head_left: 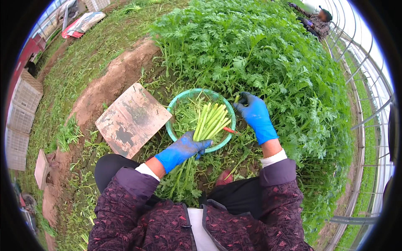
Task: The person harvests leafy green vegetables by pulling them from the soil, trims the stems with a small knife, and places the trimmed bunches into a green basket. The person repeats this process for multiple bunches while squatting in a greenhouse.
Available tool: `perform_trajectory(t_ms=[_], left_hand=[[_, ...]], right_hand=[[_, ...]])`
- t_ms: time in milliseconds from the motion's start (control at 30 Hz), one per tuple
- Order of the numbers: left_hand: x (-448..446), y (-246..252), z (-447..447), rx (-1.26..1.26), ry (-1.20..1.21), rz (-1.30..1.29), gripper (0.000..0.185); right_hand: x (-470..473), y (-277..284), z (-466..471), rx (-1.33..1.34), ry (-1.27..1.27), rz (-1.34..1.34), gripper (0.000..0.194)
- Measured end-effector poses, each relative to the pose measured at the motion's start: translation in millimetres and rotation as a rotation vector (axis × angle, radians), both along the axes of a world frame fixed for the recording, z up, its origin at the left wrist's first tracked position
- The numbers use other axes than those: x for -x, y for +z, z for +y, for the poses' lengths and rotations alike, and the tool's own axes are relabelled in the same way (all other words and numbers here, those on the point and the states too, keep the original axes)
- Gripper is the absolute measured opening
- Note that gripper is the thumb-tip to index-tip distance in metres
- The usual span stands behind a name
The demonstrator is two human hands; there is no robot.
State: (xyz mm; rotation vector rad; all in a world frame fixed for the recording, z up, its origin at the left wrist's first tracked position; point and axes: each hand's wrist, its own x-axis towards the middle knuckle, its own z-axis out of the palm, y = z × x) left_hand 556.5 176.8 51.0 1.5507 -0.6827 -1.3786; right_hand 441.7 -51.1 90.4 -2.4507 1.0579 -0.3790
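My left hand [185,147], in a blue glove, is closed around a bunch of green leafy stalks [210,120]. Their cut ends point up over a round green plastic basin [171,125], and the leaves hang down toward my lap. Loose greens [185,116] lie inside the basin. A red handle [230,130] crosses the basin's right rim; the tool's other end is hidden. My right hand [255,113], also blue-gloved, is just right of the basin beside the standing leafy plants [251,56]. A short piece of green stalk [237,98] shows at its fingertips; whether they grip it is unclear.
A worn, stained board [133,120] lies left of the basin. Farther left are a small stool-like block [40,169] and stacked plastic crates [23,116]. A dirt ridge [116,75] runs alongside. Another person [318,23] is at the upper right, near the greenhouse frame [361,72].
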Motion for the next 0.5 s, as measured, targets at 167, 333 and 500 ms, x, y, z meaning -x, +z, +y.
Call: perform_trajectory(t_ms=[167,333,500], left_hand=[[-1.7,2.5,-2.4,0.079,-0.025,0.032,0.031],[4.3,5.2,-3.8,-0.033,0.056,0.024,0.032],[3.1,4.4,-4.2,0.019,-0.005,-0.018,0.035]], right_hand=[[-5.2,8.8,17.3,-0.446,0.112,-0.658,0.029],[-10.2,14.8,43.8,-0.287,0.272,-0.360,0.022],[-11.8,7.5,45.0,-0.238,0.241,-0.404,0.022]])
